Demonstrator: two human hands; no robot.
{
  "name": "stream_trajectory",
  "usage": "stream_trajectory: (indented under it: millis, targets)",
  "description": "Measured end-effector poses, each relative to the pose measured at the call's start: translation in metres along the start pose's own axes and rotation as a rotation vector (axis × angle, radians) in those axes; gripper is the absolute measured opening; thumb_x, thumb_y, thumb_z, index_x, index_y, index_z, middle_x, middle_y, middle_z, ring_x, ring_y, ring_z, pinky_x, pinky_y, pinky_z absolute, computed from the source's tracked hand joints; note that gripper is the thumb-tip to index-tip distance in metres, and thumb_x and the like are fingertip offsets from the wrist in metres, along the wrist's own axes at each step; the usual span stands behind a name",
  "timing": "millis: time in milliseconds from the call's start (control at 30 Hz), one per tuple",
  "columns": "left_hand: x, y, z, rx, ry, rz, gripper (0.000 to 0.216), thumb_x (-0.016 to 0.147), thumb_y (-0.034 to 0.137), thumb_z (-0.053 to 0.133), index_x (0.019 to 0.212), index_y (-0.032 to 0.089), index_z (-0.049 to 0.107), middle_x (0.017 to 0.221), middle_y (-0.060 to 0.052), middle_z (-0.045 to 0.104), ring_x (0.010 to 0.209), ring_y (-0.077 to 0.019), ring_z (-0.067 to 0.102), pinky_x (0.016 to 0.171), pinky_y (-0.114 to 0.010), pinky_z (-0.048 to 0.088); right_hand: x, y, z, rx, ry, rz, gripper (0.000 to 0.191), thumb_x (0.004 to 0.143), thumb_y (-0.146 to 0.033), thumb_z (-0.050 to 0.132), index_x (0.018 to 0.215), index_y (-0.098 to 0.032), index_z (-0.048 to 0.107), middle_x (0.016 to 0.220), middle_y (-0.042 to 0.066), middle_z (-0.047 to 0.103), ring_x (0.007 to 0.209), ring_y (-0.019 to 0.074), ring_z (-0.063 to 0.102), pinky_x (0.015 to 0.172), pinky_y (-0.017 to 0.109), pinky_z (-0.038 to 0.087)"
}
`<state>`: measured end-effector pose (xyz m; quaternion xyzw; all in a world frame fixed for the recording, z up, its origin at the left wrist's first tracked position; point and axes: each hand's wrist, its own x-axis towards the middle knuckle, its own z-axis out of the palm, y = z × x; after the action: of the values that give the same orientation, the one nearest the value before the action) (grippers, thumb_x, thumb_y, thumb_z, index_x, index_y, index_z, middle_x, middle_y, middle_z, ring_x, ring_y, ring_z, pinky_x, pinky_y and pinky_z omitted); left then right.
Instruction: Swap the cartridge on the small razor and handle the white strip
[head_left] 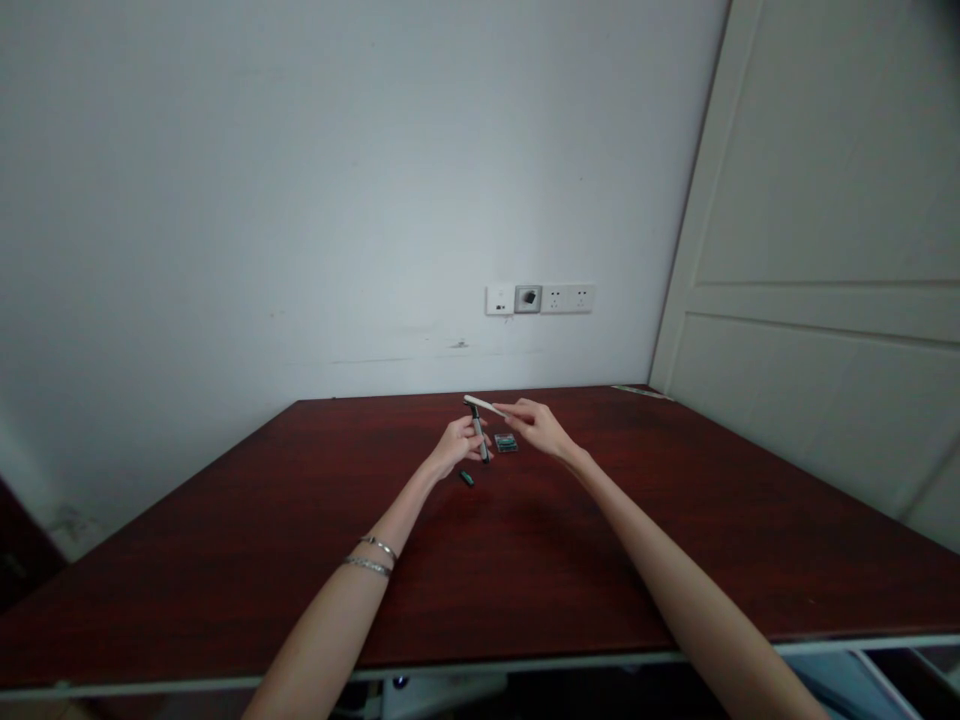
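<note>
My left hand (454,444) is closed around the grey handle of a razor (480,436), held upright and slightly tilted above the table. Its dark head is at the top. Between the fingers of my right hand (537,426) is a slim white stick-like tool (484,405); its far end lies over the razor's head, and whether they touch I cannot tell. A small clear case (506,442) with something green in it rests on the table between my hands. Nearer to me, below my left hand, lies a small dark green piece (467,478).
The dark red wooden table (247,560) reaches back to a white wall (337,200). Sockets and a switch plate (555,299) are mounted on that wall. A white panelled door (825,250) stands along the right side. Below the front edge, partly hidden things show.
</note>
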<state>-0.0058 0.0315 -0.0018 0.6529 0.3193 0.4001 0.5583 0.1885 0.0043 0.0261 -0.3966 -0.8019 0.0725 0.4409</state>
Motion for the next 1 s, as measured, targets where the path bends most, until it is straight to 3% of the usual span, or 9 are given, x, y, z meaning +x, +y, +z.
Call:
stream_trajectory:
  millis: [100, 300, 467, 600, 733, 867, 1000]
  targets:
    - [0.000, 0.000, 0.000, 0.015, 0.011, 0.010, 0.029, 0.075, 0.017, 0.059, 0.101, 0.014, 0.046, 0.075, -0.003, 0.062, 0.059, -0.0150, 0.065, 0.056, -0.028, 0.053, 0.000, 0.002, 0.000, -0.022, 0.055, 0.015, 0.036, 0.084, -0.028, 0.046, 0.117, -0.021, 0.060, 0.075, 0.004, 0.056, 0.068, 0.0149, 0.050, 0.066, 0.027, 0.039]
    - [0.000, -0.001, -0.001, 0.090, 0.043, 0.002, 0.027, 0.074, 0.016, 0.060, 0.098, 0.014, 0.048, 0.071, -0.003, 0.063, 0.056, -0.0144, 0.064, 0.051, -0.025, 0.052, 0.000, 0.001, -0.006, -0.008, 0.018, -0.005, 0.034, 0.085, -0.032, 0.047, 0.114, -0.023, 0.062, 0.073, 0.003, 0.056, 0.066, 0.0145, 0.050, 0.064, 0.027, 0.039]
    - [0.005, -0.002, -0.003, 0.261, 0.177, 0.020, 0.025, 0.069, 0.015, 0.065, 0.089, 0.014, 0.051, 0.061, 0.002, 0.059, 0.048, -0.0110, 0.059, 0.047, -0.024, 0.051, -0.001, 0.000, -0.006, -0.089, 0.120, 0.052, 0.034, 0.085, -0.036, 0.047, 0.113, -0.026, 0.063, 0.074, 0.003, 0.056, 0.062, 0.0140, 0.049, 0.060, 0.026, 0.039]
    - [0.010, -0.005, -0.006, 0.422, 0.269, 0.093, 0.022, 0.066, 0.013, 0.066, 0.084, 0.015, 0.054, 0.053, 0.005, 0.055, 0.044, -0.0100, 0.056, 0.044, -0.022, 0.049, -0.002, -0.001, -0.003, -0.106, 0.067, 0.020, 0.034, 0.086, -0.034, 0.046, 0.115, -0.027, 0.061, 0.079, 0.004, 0.057, 0.066, 0.0141, 0.052, 0.063, 0.026, 0.041]
    - [0.012, -0.009, -0.009, 0.510, 0.277, 0.167, 0.021, 0.066, 0.014, 0.065, 0.085, 0.016, 0.056, 0.052, 0.006, 0.055, 0.044, -0.0101, 0.055, 0.045, -0.021, 0.048, -0.003, 0.001, -0.005, -0.113, 0.056, 0.017, 0.033, 0.085, -0.032, 0.047, 0.114, -0.026, 0.062, 0.079, 0.004, 0.060, 0.068, 0.0146, 0.053, 0.065, 0.026, 0.040]
    - [0.012, -0.011, -0.011, 0.567, 0.297, 0.178, 0.023, 0.065, 0.014, 0.064, 0.087, 0.016, 0.057, 0.051, 0.006, 0.055, 0.045, -0.0107, 0.056, 0.046, -0.021, 0.047, -0.003, 0.004, -0.008, -0.085, 0.093, 0.024, 0.034, 0.085, -0.032, 0.046, 0.115, -0.024, 0.062, 0.078, 0.004, 0.063, 0.066, 0.0151, 0.053, 0.062, 0.026, 0.039]
    - [0.012, -0.009, -0.012, 0.569, 0.284, 0.173, 0.026, 0.066, 0.014, 0.064, 0.091, 0.016, 0.057, 0.052, 0.006, 0.055, 0.046, -0.0105, 0.056, 0.046, -0.020, 0.046, -0.003, 0.006, -0.009, -0.053, 0.041, -0.007, 0.035, 0.085, -0.033, 0.047, 0.114, -0.024, 0.062, 0.082, 0.005, 0.066, 0.067, 0.0156, 0.055, 0.064, 0.026, 0.040]
